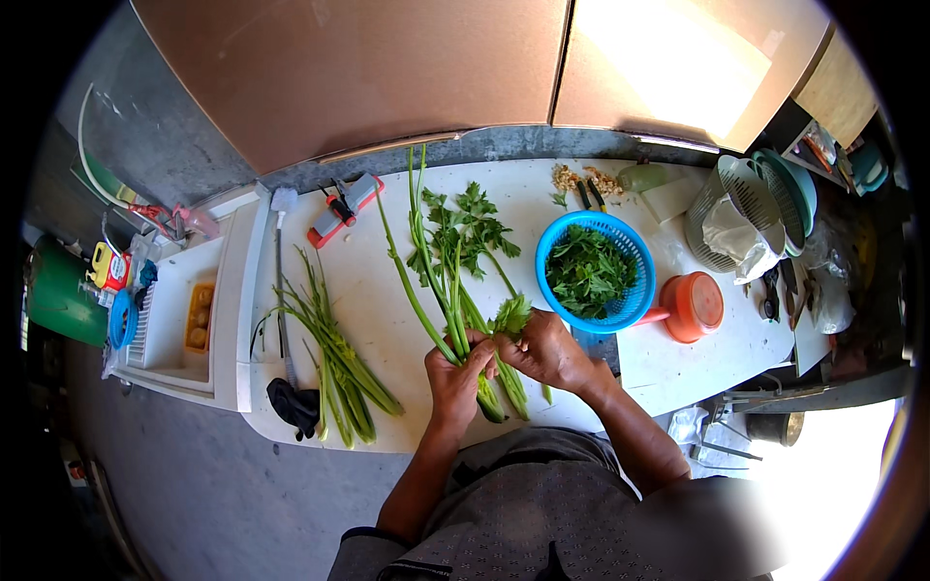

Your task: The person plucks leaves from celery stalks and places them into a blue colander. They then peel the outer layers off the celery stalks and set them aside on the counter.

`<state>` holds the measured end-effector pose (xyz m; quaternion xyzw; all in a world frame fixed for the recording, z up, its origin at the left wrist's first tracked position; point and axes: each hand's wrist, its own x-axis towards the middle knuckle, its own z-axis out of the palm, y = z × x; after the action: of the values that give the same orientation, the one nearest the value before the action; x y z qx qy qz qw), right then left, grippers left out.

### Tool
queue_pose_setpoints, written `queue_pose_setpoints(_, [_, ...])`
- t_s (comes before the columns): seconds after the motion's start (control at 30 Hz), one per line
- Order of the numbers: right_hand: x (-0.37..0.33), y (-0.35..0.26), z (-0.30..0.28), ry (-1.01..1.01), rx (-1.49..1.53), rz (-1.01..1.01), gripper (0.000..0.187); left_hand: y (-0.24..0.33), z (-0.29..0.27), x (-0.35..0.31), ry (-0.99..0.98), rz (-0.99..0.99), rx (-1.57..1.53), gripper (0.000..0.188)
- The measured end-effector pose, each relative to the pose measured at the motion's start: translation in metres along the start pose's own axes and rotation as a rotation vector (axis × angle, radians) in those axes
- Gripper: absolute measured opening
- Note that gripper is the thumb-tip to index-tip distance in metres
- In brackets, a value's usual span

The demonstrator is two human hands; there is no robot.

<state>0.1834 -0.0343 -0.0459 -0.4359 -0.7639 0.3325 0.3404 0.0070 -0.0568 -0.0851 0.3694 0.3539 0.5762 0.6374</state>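
My left hand (455, 385) is closed around a bunch of long green celery stalks (427, 308), their pale bases showing below the fist. Close beside it, my right hand (552, 356) pinches a leafy celery sprig (511, 318) between thumb and fingers. Leafy celery tops (475, 228) spread over the table just beyond the hands. A blue plastic basket (545, 242) stands to the right, holding plucked green leaves (593, 273). On the left lies a pile of mostly bare celery stalks (339, 368). The palms hide part of what each hand grips.
Right of the basket sits an orange dipper (694, 306); scissors (591, 196) with black and yellow handles lie behind it. A red and grey tool (345, 211) rests at the back left. Beyond the white table (542, 189) are a sink (232, 320) and, at right, a pale strainer basket (715, 223).
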Motion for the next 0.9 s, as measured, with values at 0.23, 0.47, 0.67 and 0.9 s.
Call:
queue_pose_setpoints(0.23, [0.005,0.034,-0.017,0.243,-0.206,0.017,0.017,0.006,-0.002,-0.001,0.01,-0.03,0.069,0.012])
queue_pose_setpoints(0.47, [0.012,-0.015,-0.042,0.044,0.068,-0.131,0.023,0.005,-0.007,0.0,0.017,-0.043,0.08,0.013])
queue_pose_setpoints(0.67, [0.001,-0.001,-0.021,-0.064,-0.095,-0.066,0.014,-0.001,-0.016,-0.002,-0.078,-0.122,0.068,0.012])
queue_pose_setpoints(0.9, [0.004,0.003,0.0,-0.099,-0.151,-0.071,0.014,-0.009,-0.031,-0.014,-0.056,-0.203,0.092,0.012])
